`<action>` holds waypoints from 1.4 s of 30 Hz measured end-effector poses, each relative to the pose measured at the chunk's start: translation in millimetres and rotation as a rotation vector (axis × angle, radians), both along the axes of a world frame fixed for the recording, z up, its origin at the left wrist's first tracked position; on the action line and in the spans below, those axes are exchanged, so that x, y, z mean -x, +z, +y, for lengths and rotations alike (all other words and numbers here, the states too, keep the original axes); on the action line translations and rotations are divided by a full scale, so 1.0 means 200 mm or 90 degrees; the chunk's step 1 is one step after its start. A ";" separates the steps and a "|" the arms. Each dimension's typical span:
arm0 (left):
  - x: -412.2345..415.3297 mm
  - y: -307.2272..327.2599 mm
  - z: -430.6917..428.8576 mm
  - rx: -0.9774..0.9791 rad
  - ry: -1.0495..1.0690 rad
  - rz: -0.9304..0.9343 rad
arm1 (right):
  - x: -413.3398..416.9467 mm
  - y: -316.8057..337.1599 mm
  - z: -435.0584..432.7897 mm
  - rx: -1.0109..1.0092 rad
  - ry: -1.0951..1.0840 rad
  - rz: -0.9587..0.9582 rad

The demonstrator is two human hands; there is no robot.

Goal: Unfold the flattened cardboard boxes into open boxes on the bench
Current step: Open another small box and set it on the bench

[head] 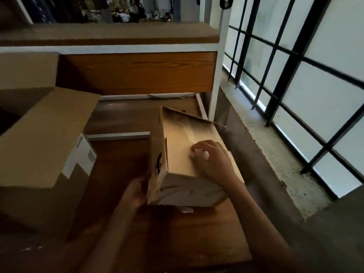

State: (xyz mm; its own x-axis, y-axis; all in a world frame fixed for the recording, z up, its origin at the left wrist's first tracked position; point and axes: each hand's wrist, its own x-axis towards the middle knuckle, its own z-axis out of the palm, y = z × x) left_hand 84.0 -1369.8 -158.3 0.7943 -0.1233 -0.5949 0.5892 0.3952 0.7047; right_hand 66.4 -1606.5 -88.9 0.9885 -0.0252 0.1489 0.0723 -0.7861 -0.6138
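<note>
The small box [177, 146] is sitting on the desk [197, 233], right in front of the person, with its long side pointing away toward the shelf. The right hand [210, 158] is pressing down on its top with curled fingers, holding nothing I can see. The left hand [136, 192] is gripping the box's near left side. A big box [43, 138] is standing well off to the left.

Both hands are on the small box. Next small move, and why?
Likely press the right hand down to flatten the top panel, with the left hand gripping the small box: the panel's far edge looks raised, not seated.
</note>
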 end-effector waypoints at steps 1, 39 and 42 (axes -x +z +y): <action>0.01 -0.02 0.04 -0.010 0.001 -0.016 | -0.02 -0.02 0.02 0.065 0.007 0.041; 0.20 0.35 0.15 -0.743 -0.608 -0.599 | 0.58 0.21 0.30 -0.060 0.178 0.285; 0.23 0.19 0.08 -0.964 -0.612 -0.647 | 0.50 0.01 0.30 0.028 0.024 0.134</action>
